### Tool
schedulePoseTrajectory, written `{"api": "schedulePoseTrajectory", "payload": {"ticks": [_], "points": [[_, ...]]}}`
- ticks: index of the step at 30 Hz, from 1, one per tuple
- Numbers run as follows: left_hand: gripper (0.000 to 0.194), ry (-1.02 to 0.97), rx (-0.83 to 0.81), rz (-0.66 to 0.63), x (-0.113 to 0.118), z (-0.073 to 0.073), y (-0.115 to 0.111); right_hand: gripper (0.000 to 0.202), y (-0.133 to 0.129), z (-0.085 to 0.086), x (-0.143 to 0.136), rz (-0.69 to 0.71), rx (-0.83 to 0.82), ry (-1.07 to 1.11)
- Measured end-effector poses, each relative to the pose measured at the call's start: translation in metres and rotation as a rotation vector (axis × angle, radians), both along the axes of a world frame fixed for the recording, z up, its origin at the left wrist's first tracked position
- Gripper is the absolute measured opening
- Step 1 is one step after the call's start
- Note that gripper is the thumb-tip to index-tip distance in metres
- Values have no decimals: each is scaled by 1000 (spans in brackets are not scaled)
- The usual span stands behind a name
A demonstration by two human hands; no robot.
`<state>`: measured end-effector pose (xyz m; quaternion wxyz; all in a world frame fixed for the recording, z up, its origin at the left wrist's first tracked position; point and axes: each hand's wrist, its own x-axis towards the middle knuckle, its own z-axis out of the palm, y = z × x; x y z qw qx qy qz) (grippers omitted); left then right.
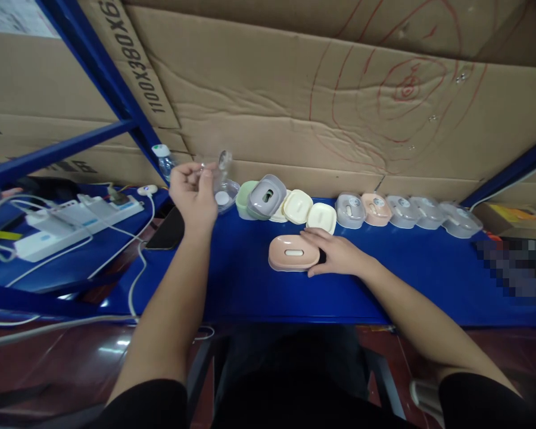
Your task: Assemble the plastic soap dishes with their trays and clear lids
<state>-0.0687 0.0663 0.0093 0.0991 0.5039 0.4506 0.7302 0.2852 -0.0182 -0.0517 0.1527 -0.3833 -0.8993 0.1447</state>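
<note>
My left hand (194, 190) is raised at the left, its fingers pinched on a clear plastic cover (224, 162) with a round sticker-like spot; the cover is partly blurred. At the middle of the blue table my right hand (339, 253) grips the right end of a peach plastic box (282, 251), thumb at the front and fingers on top. A white oval piece sits in the middle of its lid. Behind the box lie cream lids (322, 218), a grey box part (267, 195) with an oval hole, and a green box part (243, 205).
Several finished-looking boxes (402, 210) in grey and peach line the back right. Under my left hand is another clear piece (227, 199). A power strip (78, 229) with cables, a dark phone (166, 231) and a bottle (163, 159) are at left. Cardboard (250, 101) walls the back.
</note>
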Motion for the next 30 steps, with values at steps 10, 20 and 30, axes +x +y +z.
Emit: {"api": "schedulePoseTrajectory", "payload": {"ticks": [10,20,30], "points": [[37,-79,-637,-965,65,0,-52,125,-3,12,10,-181,425,227],[29,445,-768,-866,73,-11,-53,81,-7,12,3,22,343,157],[47,1127,-789,-671,66,-19,-51,92,3,1,0,162,158,76]]}}
